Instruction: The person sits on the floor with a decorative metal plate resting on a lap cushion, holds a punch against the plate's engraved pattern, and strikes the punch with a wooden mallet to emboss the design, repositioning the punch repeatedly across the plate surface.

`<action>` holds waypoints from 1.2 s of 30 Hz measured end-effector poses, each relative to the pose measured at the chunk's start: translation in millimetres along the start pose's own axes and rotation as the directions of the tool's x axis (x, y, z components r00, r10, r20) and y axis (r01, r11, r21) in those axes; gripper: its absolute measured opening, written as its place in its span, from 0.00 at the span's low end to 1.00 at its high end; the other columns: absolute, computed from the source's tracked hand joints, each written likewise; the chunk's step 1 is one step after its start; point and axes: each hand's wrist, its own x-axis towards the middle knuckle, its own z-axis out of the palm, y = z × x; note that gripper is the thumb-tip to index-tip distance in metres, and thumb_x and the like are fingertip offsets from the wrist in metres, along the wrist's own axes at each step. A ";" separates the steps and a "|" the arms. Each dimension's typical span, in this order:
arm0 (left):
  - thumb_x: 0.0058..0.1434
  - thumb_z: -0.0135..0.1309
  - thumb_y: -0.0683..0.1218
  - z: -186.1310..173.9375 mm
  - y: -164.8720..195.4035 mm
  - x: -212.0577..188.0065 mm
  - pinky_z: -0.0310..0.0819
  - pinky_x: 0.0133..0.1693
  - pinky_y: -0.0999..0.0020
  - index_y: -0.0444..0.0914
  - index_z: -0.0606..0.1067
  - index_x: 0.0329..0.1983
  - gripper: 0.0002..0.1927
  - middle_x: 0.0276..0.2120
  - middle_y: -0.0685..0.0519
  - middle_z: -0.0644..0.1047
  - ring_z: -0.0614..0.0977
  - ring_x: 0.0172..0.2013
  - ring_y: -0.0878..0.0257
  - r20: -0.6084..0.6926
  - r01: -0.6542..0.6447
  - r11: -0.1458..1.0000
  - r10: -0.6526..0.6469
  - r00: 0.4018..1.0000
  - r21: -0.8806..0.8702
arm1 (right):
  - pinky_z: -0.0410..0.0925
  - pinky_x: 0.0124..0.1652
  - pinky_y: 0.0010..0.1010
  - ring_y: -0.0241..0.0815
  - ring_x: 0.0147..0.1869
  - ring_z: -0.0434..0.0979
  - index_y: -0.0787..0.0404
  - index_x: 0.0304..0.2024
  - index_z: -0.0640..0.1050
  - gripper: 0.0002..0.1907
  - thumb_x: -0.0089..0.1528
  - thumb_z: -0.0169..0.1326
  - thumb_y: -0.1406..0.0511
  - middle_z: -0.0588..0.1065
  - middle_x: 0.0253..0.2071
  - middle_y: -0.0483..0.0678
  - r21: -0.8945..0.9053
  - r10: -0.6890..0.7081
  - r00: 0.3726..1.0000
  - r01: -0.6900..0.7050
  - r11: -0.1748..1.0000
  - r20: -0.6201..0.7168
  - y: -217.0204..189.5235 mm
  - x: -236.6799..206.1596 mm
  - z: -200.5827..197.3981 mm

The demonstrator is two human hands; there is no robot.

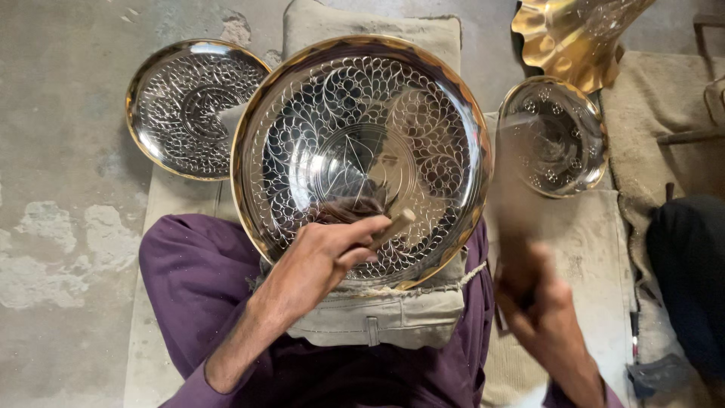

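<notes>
A large round metal tray [361, 98] with a gold rim and an engraved leaf pattern rests on a cloth pad over my lap. My left hand [325, 257] lies on the tray's near edge and pinches a short metal punch [394, 224], whose tip touches the tray surface. My right hand [532, 291] is to the right of the tray, blurred by motion. It grips a blurred handle [517, 181] that rises upward; the tool's head cannot be made out.
A smaller engraved tray [189, 106] lies on the floor at the left. A small engraved dish [555, 136] sits at the right, with a fluted gold vessel [574, 38] behind it. Cloth mats cover the floor at the right. A dark-clothed person's leg [691, 279] is at the far right.
</notes>
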 end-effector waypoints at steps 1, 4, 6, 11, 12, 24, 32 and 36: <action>0.70 0.50 0.44 -2.5 2.4 -3.4 0.82 0.30 0.62 0.50 0.73 0.66 0.22 0.35 0.50 0.85 0.82 0.25 0.60 -0.094 -0.173 0.985 0.170 0.981 -0.024 | 0.78 0.35 0.32 0.43 0.34 0.84 0.44 0.73 0.69 0.44 0.54 0.62 0.71 0.86 0.37 0.51 0.004 0.166 0.980 -0.167 0.986 0.109 7.4 -11.3 4.7; 0.60 0.57 0.43 -10.7 10.3 -9.7 0.80 0.34 0.61 0.41 0.73 0.63 0.25 0.37 0.50 0.84 0.84 0.28 0.63 -0.257 -0.516 0.857 0.499 0.828 0.000 | 0.75 0.35 0.36 0.47 0.39 0.83 0.55 0.64 0.70 0.37 0.52 0.61 0.74 0.80 0.45 0.59 -0.008 -0.072 0.962 0.072 0.997 -0.262 21.1 -41.2 23.7; 0.60 0.58 0.43 -14.7 15.3 -13.9 0.80 0.36 0.60 0.40 0.73 0.63 0.26 0.38 0.49 0.84 0.83 0.29 0.62 -0.219 -0.528 0.849 0.520 0.826 0.022 | 0.73 0.39 0.41 0.53 0.39 0.80 0.57 0.67 0.69 0.37 0.55 0.61 0.75 0.79 0.40 0.61 0.255 0.079 0.992 -0.053 0.965 -0.093 24.3 -60.7 32.3; 0.58 0.58 0.43 -16.5 21.6 -7.0 0.81 0.35 0.60 0.45 0.74 0.62 0.26 0.37 0.51 0.85 0.84 0.27 0.63 -0.056 -0.416 0.909 0.416 0.908 0.011 | 0.74 0.46 0.32 0.46 0.49 0.83 0.59 0.62 0.71 0.38 0.48 0.61 0.75 0.80 0.45 0.56 0.088 -0.054 0.962 0.080 0.993 -0.268 29.7 -83.2 41.8; 0.58 0.58 0.42 -14.9 20.3 -3.5 0.82 0.35 0.61 0.43 0.75 0.61 0.26 0.38 0.51 0.85 0.85 0.29 0.65 -0.095 -0.500 0.866 0.497 0.862 -0.007 | 0.74 0.46 0.31 0.45 0.48 0.83 0.60 0.62 0.71 0.38 0.47 0.62 0.74 0.80 0.45 0.55 0.109 -0.021 0.970 0.049 0.993 -0.244 32.1 -84.7 44.2; 0.56 0.57 0.42 -13.7 12.4 36.2 0.82 0.34 0.62 0.49 0.76 0.60 0.26 0.37 0.56 0.86 0.85 0.29 0.69 0.088 -0.508 0.858 0.502 0.861 0.080 | 0.70 0.58 0.32 0.30 0.40 0.79 0.61 0.60 0.67 0.39 0.51 0.71 0.66 0.77 0.35 0.40 0.274 -0.076 0.922 0.190 0.943 -0.379 72.6 -105.3 115.4; 0.57 0.55 0.45 -20.4 12.6 35.6 0.81 0.34 0.60 0.52 0.74 0.61 0.26 0.33 0.55 0.85 0.83 0.24 0.64 0.235 -0.380 0.914 0.342 0.910 0.144 | 0.72 0.45 0.31 0.36 0.35 0.78 0.60 0.63 0.69 0.43 0.48 0.72 0.63 0.78 0.31 0.48 0.406 0.218 0.903 -0.054 0.912 -0.371 88.9 -127.7 144.5; 0.57 0.56 0.45 -18.7 5.3 38.8 0.82 0.36 0.58 0.48 0.75 0.61 0.26 0.37 0.52 0.85 0.86 0.28 0.62 0.116 -0.501 0.864 0.494 0.862 0.042 | 0.75 0.41 0.31 0.37 0.35 0.83 0.60 0.54 0.74 0.40 0.41 0.74 0.61 0.81 0.29 0.47 0.280 0.210 0.926 -0.121 0.952 -0.314 77.4 -131.0 143.3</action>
